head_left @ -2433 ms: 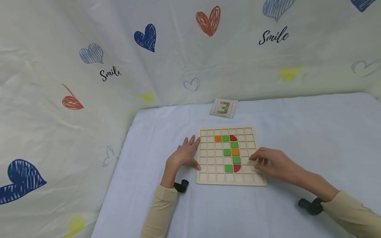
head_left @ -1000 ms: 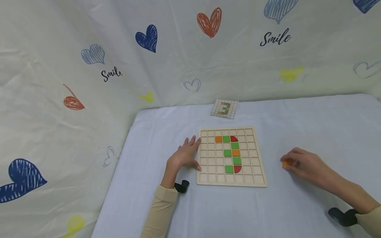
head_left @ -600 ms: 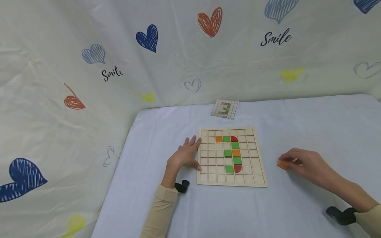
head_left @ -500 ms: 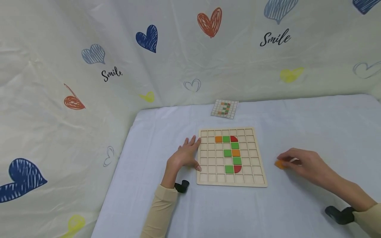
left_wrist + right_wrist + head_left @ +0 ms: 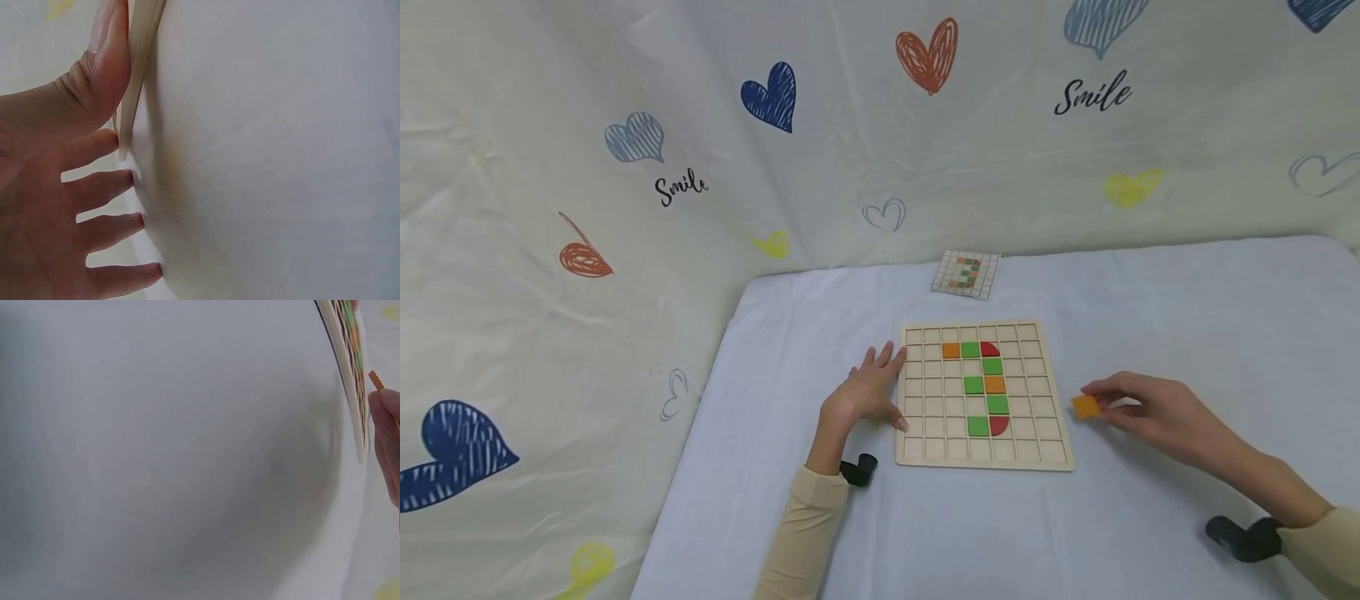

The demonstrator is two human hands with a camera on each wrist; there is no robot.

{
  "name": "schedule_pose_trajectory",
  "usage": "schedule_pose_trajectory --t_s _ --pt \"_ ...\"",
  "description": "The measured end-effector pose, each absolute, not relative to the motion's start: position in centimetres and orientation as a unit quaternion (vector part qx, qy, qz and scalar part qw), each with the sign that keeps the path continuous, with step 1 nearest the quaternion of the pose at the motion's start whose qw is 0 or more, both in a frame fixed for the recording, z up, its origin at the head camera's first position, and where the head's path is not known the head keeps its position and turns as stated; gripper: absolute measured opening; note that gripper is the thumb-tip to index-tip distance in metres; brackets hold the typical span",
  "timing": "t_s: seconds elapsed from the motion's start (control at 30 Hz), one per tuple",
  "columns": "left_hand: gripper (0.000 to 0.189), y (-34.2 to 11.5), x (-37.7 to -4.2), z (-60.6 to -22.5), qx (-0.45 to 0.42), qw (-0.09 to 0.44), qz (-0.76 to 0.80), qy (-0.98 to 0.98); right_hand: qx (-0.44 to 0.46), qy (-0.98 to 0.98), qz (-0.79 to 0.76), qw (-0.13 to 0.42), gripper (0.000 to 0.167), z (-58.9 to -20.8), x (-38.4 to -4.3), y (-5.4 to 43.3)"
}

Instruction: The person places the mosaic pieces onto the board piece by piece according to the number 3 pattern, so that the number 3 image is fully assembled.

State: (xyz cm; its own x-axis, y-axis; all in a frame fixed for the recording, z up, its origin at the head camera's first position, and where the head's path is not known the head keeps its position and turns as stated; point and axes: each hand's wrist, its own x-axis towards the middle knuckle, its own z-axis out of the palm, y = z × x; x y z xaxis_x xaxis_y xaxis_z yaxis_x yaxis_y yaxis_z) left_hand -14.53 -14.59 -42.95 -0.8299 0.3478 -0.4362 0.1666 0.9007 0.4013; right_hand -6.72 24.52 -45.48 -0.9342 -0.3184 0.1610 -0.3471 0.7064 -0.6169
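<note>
Between thumb and fingers my right hand (image 5: 1157, 412) pinches an orange square tile (image 5: 1086, 407), just off the right edge of a wooden grid board (image 5: 925, 450). In the right wrist view the same tile (image 5: 375, 380) sticks out past the fingertips, above the table. My left hand (image 5: 867, 392) lies spread at the board's left edge, thumb and forefinger touching it; the left wrist view has the thumb (image 5: 106, 69) against the board's side (image 5: 139, 69). Set in the board are green tiles (image 5: 973, 385), two orange tiles (image 5: 995, 385) and two rounded red tiles (image 5: 999, 426).
Behind the board lies a small card (image 5: 966, 275) printed with a grid and a coloured 3-like pattern. A white cloth (image 5: 820, 317) covers the table. A pale curtain (image 5: 820, 183) with hearts and "Smile" prints hangs behind and at the left.
My right hand has gone from the board's right side out to the right, then come back leftward with an orange tile, which now shows more fully. The left hand has stayed put.
</note>
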Motion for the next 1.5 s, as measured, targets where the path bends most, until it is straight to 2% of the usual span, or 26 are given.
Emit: schedule_pose_trajectory --t_s 0.27,0.7,0.93,1.2,1.5 --pt "0.122 -14.7 -14.5 -43.1 0.136 0.259 0.173 0.94 0.137 -0.918 0.37 -0.05 0.033 -45.4 -6.9 23.2" --pt "0.122 -14.9 -14.6 -43.1 0.132 0.262 0.172 0.94 0.201 -0.906 0.373 -0.02 0.031 -45.7 -7.3 20.5" --pt "0.121 -14.7 -14.7 -43.0 0.131 0.263 0.174 0.94 0.229 -0.887 0.4 -0.031 0.028 -45.9 -7.9 18.6" --pt "0.122 -14.6 -14.7 -42.9 0.13 0.265 0.173 0.939 0.245 -0.871 0.419 -0.069 0.027 -46.1 -8.4 16.8" --pt "0.123 -14.7 -14.9 -43.1 0.13 0.264 0.172 0.94 0.273 -0.868 0.411 -0.055 0.025 -46.6 -9.2 14.6"
